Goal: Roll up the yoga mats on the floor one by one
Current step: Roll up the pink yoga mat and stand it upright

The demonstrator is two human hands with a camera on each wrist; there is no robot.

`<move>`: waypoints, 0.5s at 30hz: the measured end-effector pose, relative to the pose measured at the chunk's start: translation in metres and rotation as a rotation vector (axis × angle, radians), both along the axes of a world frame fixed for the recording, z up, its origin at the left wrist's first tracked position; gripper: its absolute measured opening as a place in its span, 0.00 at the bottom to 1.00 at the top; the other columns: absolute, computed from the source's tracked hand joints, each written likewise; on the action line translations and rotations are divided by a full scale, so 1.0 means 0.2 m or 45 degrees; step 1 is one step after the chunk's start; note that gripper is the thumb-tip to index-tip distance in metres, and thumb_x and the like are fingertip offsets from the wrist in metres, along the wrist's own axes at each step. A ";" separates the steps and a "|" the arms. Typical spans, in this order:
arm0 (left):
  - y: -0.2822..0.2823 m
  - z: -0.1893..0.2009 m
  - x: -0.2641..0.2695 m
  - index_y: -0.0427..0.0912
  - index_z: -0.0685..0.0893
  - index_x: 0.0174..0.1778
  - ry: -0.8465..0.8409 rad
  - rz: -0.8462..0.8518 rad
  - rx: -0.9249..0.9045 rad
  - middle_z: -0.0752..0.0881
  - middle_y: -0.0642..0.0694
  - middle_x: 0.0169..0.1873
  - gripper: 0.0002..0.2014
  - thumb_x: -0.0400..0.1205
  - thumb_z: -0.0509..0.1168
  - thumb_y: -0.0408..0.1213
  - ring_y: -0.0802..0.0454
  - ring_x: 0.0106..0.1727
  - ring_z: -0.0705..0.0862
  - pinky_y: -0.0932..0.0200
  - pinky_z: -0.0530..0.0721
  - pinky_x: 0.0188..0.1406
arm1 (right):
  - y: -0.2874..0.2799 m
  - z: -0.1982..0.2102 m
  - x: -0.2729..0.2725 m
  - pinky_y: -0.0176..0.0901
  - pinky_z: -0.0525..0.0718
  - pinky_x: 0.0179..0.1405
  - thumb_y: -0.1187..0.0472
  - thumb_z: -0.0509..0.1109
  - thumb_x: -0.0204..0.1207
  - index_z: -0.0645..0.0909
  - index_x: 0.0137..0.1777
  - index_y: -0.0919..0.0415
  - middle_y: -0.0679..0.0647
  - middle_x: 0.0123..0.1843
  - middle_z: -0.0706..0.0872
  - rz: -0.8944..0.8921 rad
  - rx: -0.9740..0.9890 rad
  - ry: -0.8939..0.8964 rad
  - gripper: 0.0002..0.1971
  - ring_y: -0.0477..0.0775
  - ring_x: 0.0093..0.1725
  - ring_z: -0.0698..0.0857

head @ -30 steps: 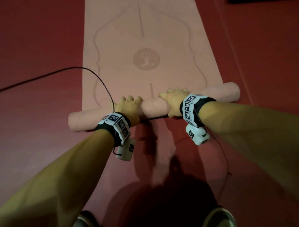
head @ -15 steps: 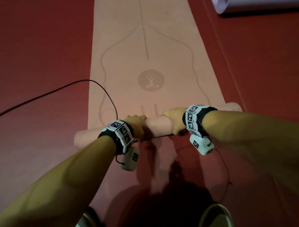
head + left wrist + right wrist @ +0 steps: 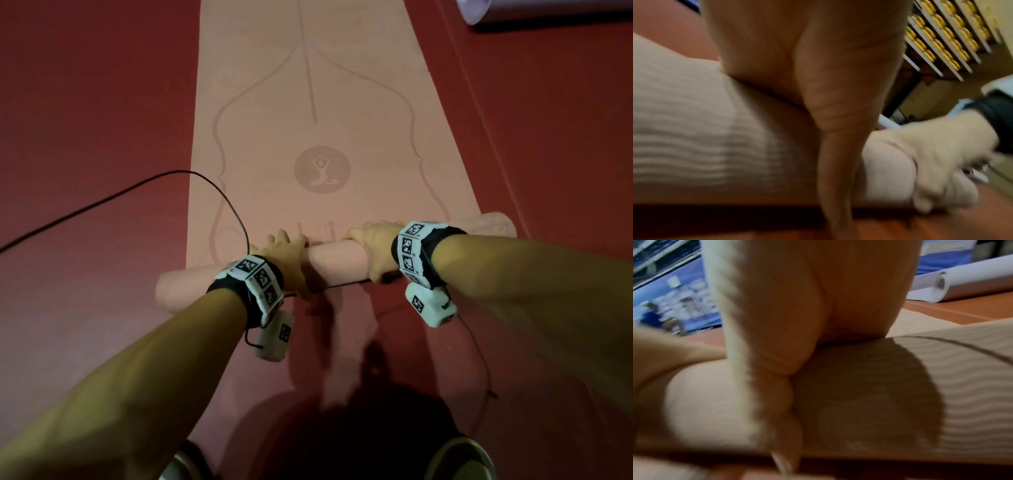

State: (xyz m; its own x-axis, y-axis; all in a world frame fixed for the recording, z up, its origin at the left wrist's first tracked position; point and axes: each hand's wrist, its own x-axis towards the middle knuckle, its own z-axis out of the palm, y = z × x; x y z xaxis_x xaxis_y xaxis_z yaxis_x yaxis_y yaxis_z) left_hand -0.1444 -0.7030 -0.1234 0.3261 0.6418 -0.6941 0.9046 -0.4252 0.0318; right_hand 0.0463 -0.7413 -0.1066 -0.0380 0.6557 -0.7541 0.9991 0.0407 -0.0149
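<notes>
Both our left hand point(image 3: 287, 253) and right hand point(image 3: 373, 245) curl over pink mat roll point(image 3: 337, 257), black cable point(image 3: 219, 192) at 10 o'clock, white roll point(image 3: 548, 10) at 1.

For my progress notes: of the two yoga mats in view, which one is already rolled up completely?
The pale white mat, a closed roll far right on the floor. The pink mat is only partly rolled, under the left hand and right hand.

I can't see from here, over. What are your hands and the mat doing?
Left hand and right hand grip the roll. Mat mostly flat. Cable crosses its corner.
</notes>
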 end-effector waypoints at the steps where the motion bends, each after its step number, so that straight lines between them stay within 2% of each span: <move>1: -0.01 -0.01 0.00 0.55 0.69 0.73 0.005 0.000 0.065 0.72 0.44 0.67 0.48 0.60 0.84 0.59 0.41 0.70 0.73 0.33 0.73 0.67 | 0.02 0.00 0.00 0.55 0.90 0.48 0.53 0.84 0.51 0.68 0.74 0.44 0.50 0.57 0.81 0.001 -0.021 0.008 0.48 0.57 0.51 0.86; 2: -0.01 -0.02 0.00 0.55 0.69 0.73 0.000 -0.003 0.094 0.73 0.45 0.66 0.48 0.59 0.84 0.61 0.42 0.69 0.73 0.34 0.74 0.66 | 0.04 -0.01 0.00 0.55 0.91 0.45 0.52 0.85 0.47 0.68 0.73 0.44 0.50 0.55 0.83 -0.001 -0.034 0.023 0.50 0.57 0.48 0.87; 4: 0.01 -0.03 0.00 0.56 0.71 0.71 -0.023 -0.015 0.059 0.75 0.46 0.64 0.46 0.60 0.84 0.61 0.42 0.67 0.75 0.36 0.77 0.63 | 0.05 -0.03 0.01 0.57 0.91 0.46 0.51 0.86 0.44 0.69 0.73 0.44 0.49 0.54 0.84 0.006 -0.047 0.035 0.52 0.57 0.48 0.88; 7: 0.07 -0.02 -0.01 0.59 0.72 0.69 -0.044 -0.021 -0.036 0.77 0.48 0.60 0.45 0.57 0.84 0.61 0.43 0.64 0.77 0.36 0.80 0.65 | 0.03 -0.02 0.02 0.53 0.85 0.54 0.48 0.87 0.52 0.68 0.75 0.42 0.50 0.61 0.78 0.034 0.031 -0.014 0.49 0.57 0.59 0.82; 9: 0.11 -0.01 0.00 0.58 0.73 0.64 -0.038 -0.027 -0.103 0.78 0.48 0.58 0.43 0.56 0.85 0.59 0.44 0.59 0.77 0.42 0.82 0.64 | 0.00 -0.04 0.02 0.56 0.79 0.59 0.45 0.86 0.54 0.67 0.75 0.42 0.51 0.64 0.75 0.082 0.157 -0.075 0.48 0.57 0.64 0.76; 11: 0.15 -0.01 0.00 0.55 0.73 0.60 -0.091 0.017 -0.206 0.82 0.49 0.58 0.39 0.58 0.87 0.54 0.46 0.57 0.80 0.48 0.83 0.62 | -0.03 -0.06 0.00 0.58 0.75 0.62 0.47 0.85 0.57 0.65 0.75 0.46 0.53 0.66 0.73 0.119 0.250 -0.118 0.47 0.58 0.66 0.74; 13: 0.18 -0.01 0.00 0.53 0.77 0.61 -0.160 0.082 -0.293 0.85 0.48 0.59 0.36 0.61 0.87 0.49 0.46 0.59 0.83 0.49 0.84 0.62 | -0.04 -0.08 -0.01 0.59 0.73 0.66 0.50 0.84 0.60 0.64 0.75 0.48 0.55 0.67 0.72 0.080 0.274 -0.109 0.45 0.59 0.68 0.72; 15: 0.19 -0.02 -0.01 0.53 0.78 0.63 -0.180 0.095 -0.290 0.86 0.48 0.60 0.37 0.61 0.87 0.50 0.46 0.59 0.83 0.50 0.84 0.61 | -0.03 -0.07 -0.01 0.60 0.71 0.67 0.50 0.83 0.60 0.66 0.73 0.47 0.54 0.67 0.72 0.033 0.249 -0.079 0.42 0.59 0.68 0.72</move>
